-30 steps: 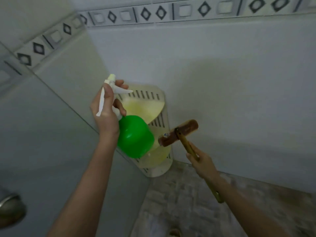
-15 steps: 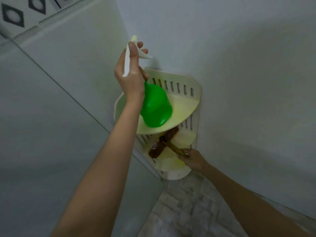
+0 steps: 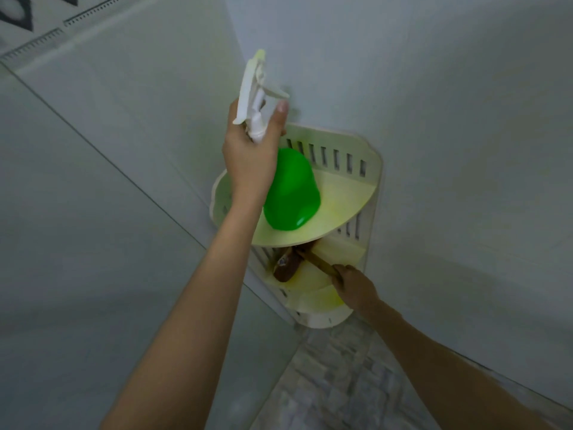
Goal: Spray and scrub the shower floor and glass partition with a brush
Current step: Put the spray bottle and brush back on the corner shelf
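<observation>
- Green plastic swells just below the left fingers [image 3: 277,119], which are curled tight round the neck of the spray bottle [image 3: 293,193]. Its white trigger head [image 3: 252,85] stands above the left hand [image 3: 248,159].
- Right fingers [image 3: 341,271] are wrapped round the wooden handle of the brush [image 3: 286,265], the right hand [image 3: 356,287] gripping close to the dark head.
- The bottle's base is over the front edge of the upper tier [image 3: 341,200] of the corner shelf [image 3: 369,187]; whether it rests there or hangs just above, I cannot tell.
- The brush head lies on the lower tier [image 3: 310,305], tucked beneath the upper one.
- Well below, the shower floor [image 3: 341,383] shows grey mosaic; the glass partition I cannot pick out for certain.
- Judged from this, both tools are at their storage place and neither spraying nor scrubbing is under way.
- Working next would call for lifting the bottle clear of the rim, drawing the brush head out without snagging the tier above, then turning the nozzle toward the floor.
</observation>
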`<action>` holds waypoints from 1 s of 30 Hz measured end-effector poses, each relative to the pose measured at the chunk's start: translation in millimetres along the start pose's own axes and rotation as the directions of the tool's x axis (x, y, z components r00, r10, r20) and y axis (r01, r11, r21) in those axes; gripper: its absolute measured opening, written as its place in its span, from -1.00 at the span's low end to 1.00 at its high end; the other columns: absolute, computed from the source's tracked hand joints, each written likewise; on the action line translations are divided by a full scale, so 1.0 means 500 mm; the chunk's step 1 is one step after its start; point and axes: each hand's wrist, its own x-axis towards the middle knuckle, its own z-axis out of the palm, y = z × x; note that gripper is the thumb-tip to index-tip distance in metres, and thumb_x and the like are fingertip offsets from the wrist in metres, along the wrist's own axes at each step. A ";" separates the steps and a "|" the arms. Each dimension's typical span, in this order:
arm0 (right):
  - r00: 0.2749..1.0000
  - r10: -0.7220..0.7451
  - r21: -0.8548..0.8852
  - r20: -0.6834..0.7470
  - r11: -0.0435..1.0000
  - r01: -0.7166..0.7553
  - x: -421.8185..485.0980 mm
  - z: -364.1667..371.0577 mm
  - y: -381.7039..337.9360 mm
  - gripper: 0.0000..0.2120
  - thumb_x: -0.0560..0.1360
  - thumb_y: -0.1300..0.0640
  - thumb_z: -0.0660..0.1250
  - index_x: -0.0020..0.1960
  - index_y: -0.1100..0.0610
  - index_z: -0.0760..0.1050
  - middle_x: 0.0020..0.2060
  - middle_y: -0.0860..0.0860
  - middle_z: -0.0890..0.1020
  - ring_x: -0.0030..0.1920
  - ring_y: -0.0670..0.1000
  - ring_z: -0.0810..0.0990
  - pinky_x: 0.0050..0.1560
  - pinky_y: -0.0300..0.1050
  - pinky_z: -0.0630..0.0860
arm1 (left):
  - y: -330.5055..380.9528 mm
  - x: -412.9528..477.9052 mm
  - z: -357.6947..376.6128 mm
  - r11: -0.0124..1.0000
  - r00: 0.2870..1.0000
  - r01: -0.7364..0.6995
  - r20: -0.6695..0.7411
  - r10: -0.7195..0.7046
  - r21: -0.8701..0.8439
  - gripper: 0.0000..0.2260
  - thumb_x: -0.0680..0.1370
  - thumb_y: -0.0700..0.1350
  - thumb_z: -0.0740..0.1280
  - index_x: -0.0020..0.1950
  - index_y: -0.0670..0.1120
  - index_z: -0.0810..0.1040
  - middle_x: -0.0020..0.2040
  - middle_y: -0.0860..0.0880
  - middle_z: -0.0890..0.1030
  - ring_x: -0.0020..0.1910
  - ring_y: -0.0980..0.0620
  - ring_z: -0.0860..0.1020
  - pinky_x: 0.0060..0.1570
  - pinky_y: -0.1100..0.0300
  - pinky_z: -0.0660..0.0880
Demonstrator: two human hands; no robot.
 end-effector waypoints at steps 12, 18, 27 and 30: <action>0.986 0.046 -0.277 -0.159 0.957 -0.089 0.015 0.003 -0.010 -0.68 0.64 0.06 0.08 0.35 -0.01 0.40 0.12 0.06 0.46 0.15 0.10 0.46 0.09 -0.01 0.41 | -0.040 -0.021 -0.034 0.982 0.983 -0.081 0.176 0.051 0.172 -0.57 0.53 -0.20 0.43 0.35 0.05 0.41 0.05 0.27 0.60 0.19 0.12 0.62 0.30 0.03 0.53; 0.982 0.077 -0.238 -0.175 0.964 -0.118 0.047 0.003 -0.038 -0.70 0.64 0.08 0.10 0.29 0.01 0.48 0.09 0.08 0.45 0.13 0.11 0.44 0.02 -0.03 0.43 | -0.043 -0.001 -0.029 0.976 0.981 -0.127 0.165 0.098 0.175 -0.55 0.54 -0.22 0.43 0.39 -0.11 0.39 0.08 0.29 0.54 0.16 0.07 0.61 0.22 0.20 0.52; 0.985 0.114 -0.230 -0.132 0.963 -0.142 0.047 0.012 -0.035 -0.68 0.64 0.06 0.11 0.35 -0.02 0.44 0.11 0.09 0.41 0.15 0.11 0.42 0.00 -0.05 0.48 | -0.045 -0.003 -0.034 0.975 0.967 -0.156 0.227 0.118 0.159 -0.56 0.54 -0.14 0.39 0.39 -0.04 0.36 0.13 0.06 0.63 0.21 0.03 0.60 0.29 -0.04 0.53; 0.991 0.066 -0.314 -0.118 0.944 -0.100 0.039 0.009 -0.018 -0.62 0.65 0.03 0.06 0.46 -0.03 0.28 0.16 0.10 0.41 0.17 0.11 0.43 0.03 -0.02 0.46 | -0.051 -0.009 -0.038 0.967 0.962 -0.178 0.241 0.131 0.184 -0.51 0.52 -0.11 0.43 0.41 -0.07 0.35 0.16 0.02 0.61 0.22 0.02 0.60 0.27 -0.01 0.54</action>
